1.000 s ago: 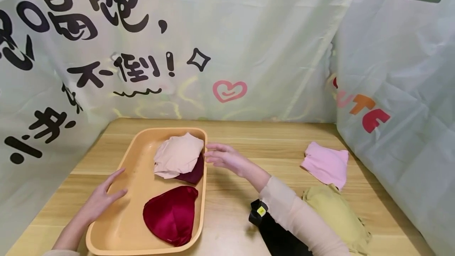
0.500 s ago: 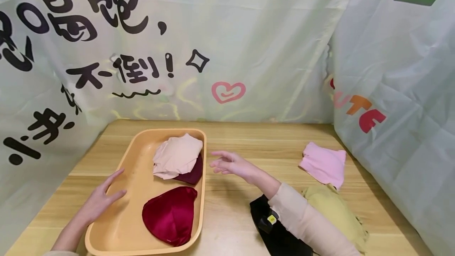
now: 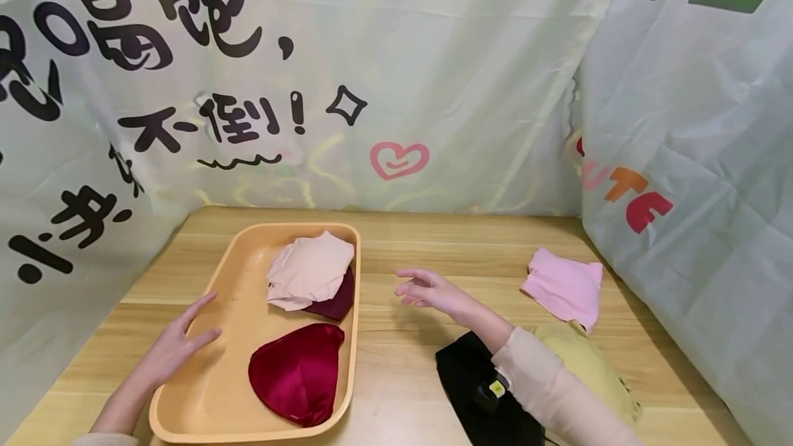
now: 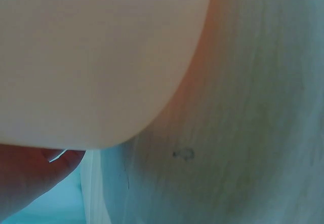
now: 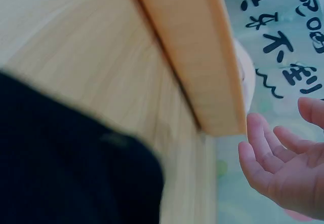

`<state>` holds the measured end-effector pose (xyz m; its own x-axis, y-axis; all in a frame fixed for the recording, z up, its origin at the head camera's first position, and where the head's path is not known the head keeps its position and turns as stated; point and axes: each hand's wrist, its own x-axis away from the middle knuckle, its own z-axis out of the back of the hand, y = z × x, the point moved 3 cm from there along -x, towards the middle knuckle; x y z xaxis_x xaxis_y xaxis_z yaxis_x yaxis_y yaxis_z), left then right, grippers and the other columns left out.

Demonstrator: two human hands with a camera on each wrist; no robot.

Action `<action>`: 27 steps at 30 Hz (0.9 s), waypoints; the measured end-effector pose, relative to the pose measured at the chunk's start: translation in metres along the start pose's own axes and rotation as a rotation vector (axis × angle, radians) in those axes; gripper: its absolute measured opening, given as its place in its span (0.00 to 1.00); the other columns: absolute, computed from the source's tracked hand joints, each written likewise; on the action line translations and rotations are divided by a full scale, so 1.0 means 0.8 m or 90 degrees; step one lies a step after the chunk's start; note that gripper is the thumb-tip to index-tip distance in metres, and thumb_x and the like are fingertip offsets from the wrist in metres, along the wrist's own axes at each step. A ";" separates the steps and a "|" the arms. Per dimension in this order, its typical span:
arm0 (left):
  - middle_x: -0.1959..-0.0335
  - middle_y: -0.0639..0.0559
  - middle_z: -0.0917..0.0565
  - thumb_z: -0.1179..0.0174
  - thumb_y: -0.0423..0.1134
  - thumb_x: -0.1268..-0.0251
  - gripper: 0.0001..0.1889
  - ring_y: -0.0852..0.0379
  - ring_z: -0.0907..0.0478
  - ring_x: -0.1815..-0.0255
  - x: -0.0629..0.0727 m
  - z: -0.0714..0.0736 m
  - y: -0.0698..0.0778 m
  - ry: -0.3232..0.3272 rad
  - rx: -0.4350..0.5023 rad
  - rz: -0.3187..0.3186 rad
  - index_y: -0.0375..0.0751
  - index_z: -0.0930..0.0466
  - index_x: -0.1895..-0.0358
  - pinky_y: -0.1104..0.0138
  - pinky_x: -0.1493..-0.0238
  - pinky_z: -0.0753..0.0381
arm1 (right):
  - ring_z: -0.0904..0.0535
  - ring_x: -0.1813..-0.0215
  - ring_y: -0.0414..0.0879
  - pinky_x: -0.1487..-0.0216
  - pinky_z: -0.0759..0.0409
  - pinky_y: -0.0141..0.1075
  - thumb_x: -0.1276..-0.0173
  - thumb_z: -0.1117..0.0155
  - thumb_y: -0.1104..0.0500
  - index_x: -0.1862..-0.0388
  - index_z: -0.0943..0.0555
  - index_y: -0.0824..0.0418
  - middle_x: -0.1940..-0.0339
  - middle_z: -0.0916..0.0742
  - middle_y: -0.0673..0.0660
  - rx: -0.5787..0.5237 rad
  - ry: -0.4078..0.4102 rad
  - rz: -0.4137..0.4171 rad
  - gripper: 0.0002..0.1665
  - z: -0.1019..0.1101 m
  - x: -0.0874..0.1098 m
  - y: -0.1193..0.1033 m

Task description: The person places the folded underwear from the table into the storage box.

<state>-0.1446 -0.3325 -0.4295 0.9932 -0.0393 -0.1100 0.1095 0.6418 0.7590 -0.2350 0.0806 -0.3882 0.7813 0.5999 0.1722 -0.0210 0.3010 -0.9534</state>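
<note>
My left hand (image 3: 170, 349) rests over the left rim of a light orange plastic tray (image 3: 238, 274), thumb spread to the inner side. Its other fingers are partly hidden behind the rim. Inside the tray, a crumpled pale pink cloth garment (image 3: 310, 270) lies on a dark maroon cloth (image 3: 337, 305). Nearer the front lies a folded crimson satin garment (image 3: 300, 374). My right hand (image 3: 436, 291) hangs above the table, right of the tray, with loosely bent fingers and nothing in them. Below its forearm lies a black cloth garment (image 3: 458, 370), partly covered by the sleeve.
At the table's right lie a folded pink cloth garment (image 3: 566, 288) and a yellow-green one (image 3: 582, 356), the latter partly behind my right sleeve. Printed white curtains (image 3: 483, 109) enclose the wooden table (image 3: 396, 356) at the back and sides.
My right hand has drawn away from the tray's right rim toward the right, uncovering more of the black garment. My left hand and the tray's contents have stayed in place.
</note>
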 end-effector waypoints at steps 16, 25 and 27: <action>0.36 0.23 0.45 0.43 0.36 0.40 0.34 0.25 0.50 0.37 -0.001 -0.001 -0.001 0.001 0.013 -0.002 0.32 0.47 0.32 0.36 0.43 0.50 | 0.30 0.41 0.62 0.42 0.33 0.53 0.28 0.53 0.53 0.32 0.44 0.70 0.45 0.25 0.70 0.011 -0.008 -0.026 0.32 0.021 0.033 0.024; 0.35 0.24 0.45 0.43 0.36 0.39 0.34 0.27 0.51 0.37 -0.002 -0.002 -0.003 0.003 0.020 -0.003 0.33 0.47 0.32 0.37 0.41 0.52 | 0.28 0.44 0.63 0.42 0.33 0.53 0.29 0.52 0.53 0.33 0.43 0.72 0.46 0.25 0.71 0.021 -0.023 -0.035 0.33 0.025 0.050 0.027; 0.35 0.24 0.45 0.43 0.36 0.39 0.34 0.27 0.51 0.37 -0.002 -0.002 -0.003 0.004 0.020 -0.004 0.33 0.47 0.32 0.37 0.42 0.52 | 0.27 0.45 0.62 0.43 0.32 0.53 0.29 0.51 0.53 0.34 0.43 0.72 0.45 0.25 0.70 0.031 -0.023 -0.037 0.33 0.027 0.054 0.029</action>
<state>-0.1463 -0.3328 -0.4320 0.9922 -0.0383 -0.1188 0.1169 0.6172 0.7780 -0.2152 0.1293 -0.3977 0.7596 0.6059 0.2365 -0.0074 0.3717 -0.9283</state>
